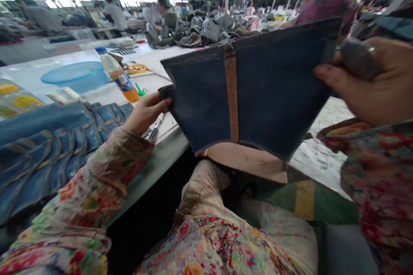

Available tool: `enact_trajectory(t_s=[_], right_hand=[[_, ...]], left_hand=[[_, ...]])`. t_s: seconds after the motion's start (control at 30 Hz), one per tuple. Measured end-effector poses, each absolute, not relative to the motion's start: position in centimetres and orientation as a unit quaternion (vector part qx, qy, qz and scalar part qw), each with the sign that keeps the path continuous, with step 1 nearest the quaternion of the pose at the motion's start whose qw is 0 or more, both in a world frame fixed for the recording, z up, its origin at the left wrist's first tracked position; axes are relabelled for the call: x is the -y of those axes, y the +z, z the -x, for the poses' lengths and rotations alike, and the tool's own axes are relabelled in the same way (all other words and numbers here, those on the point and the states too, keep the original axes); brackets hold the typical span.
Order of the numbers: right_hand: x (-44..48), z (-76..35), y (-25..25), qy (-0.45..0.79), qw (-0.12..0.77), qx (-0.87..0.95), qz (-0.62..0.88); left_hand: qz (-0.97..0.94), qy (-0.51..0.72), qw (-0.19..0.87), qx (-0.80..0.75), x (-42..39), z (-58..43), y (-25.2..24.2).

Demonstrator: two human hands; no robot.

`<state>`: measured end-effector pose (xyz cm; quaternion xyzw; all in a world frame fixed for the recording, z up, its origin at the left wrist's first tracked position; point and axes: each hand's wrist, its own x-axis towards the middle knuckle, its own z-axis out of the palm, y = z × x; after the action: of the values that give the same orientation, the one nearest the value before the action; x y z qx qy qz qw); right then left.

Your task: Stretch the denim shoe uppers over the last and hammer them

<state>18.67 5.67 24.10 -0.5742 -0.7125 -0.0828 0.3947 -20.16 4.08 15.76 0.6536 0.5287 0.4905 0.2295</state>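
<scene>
A dark blue leather-like panel (277,86) hangs spread out in front of me, a brown strip (232,94) running down its middle. Its edges are dark, and the lower edge curves inward. My left hand (150,109) pinches the left edge between thumb and fingers. At the upper right corner, my right hand (368,77) grips the panel with the thumb on its near side. A smooth grey rounded object (359,58) also sits in my right hand; its kind is unclear. Below the panel, a tan flat piece (248,163) shows above my lap.
Overlapping blue panels (64,146) lie on the table at left. Beyond them are a bottle with orange liquid (121,77), a blue basin (74,75), a small green bottle (141,90) and a metal-ended tool (156,128). Grey pieces (206,30) are heaped farther back. People work around.
</scene>
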Motion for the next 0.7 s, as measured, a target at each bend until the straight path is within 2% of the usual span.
enact_trajectory(t_s=[0.1,0.23,0.33,0.43,0.53,0.63,0.7], right_hand=[[-4.9,-16.6,24.0,-0.113,0.368,0.766,0.515],[-4.9,-15.9,24.9,-0.105,0.352,0.762,0.533],[-5.4,-15.7,25.0,-0.114,0.339,0.787,0.502],[-6.3,-15.4,23.2,-0.123,0.294,0.854,0.411],[-7.2,-15.2,19.7,-0.092,0.180,0.895,0.398],[-7.8,-16.2,15.8,-0.029,0.059,0.887,0.457],[-7.9,-18.1,13.4,0.008,0.015,0.864,0.503]], left_hand=[[-0.625,0.513,0.226,-0.542,-3.5,21.5,15.6],[-0.607,0.559,0.195,-0.531,-3.3,23.1,16.8],[-0.612,0.519,0.246,-0.544,-3.6,24.0,15.7],[-0.587,0.412,0.369,-0.592,-3.9,23.2,11.0],[-0.511,0.287,0.520,-0.621,-3.3,20.2,4.4],[-0.494,0.251,0.577,-0.600,-2.3,16.5,-0.7],[-0.493,0.251,0.598,-0.580,-1.9,14.8,-2.3]])
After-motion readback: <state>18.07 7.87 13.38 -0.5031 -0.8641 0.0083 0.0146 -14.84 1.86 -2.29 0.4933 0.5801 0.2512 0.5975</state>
